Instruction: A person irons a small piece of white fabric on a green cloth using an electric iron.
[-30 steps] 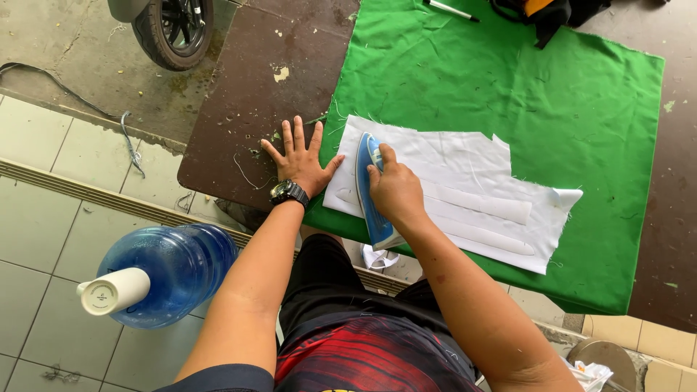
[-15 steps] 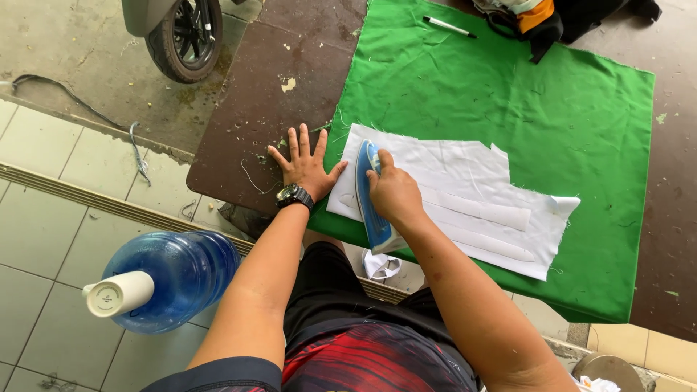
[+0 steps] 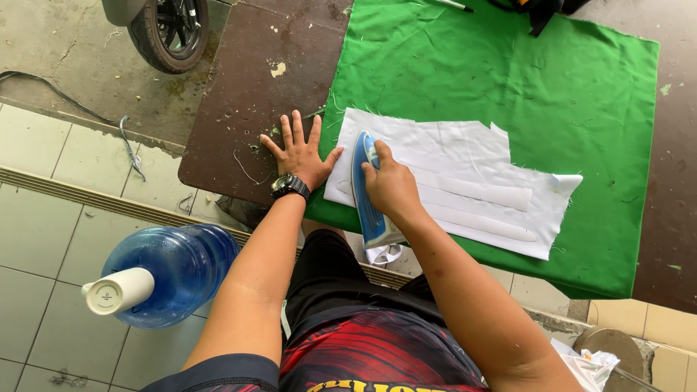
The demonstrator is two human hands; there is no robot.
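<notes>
Here, right hand [image 3: 390, 185] gripping blue iron [image 3: 365, 190], frayed white cloth [image 3: 465, 178], left hand [image 3: 301, 152] flat.

One package noted: large blue water bottle [image 3: 174, 272], white cap, lying on the tiled floor [image 3: 43, 218]. No labels, signs or screens.

Blue water jug [image 3: 168, 272] on tiled floor [image 3: 43, 239] — scooter wheel [image 3: 174, 33] beyond.

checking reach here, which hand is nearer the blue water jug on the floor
Left. The left hand lies flat on the brown table, on the blue water jug's side. The right hand grips the iron, farther away.
</notes>
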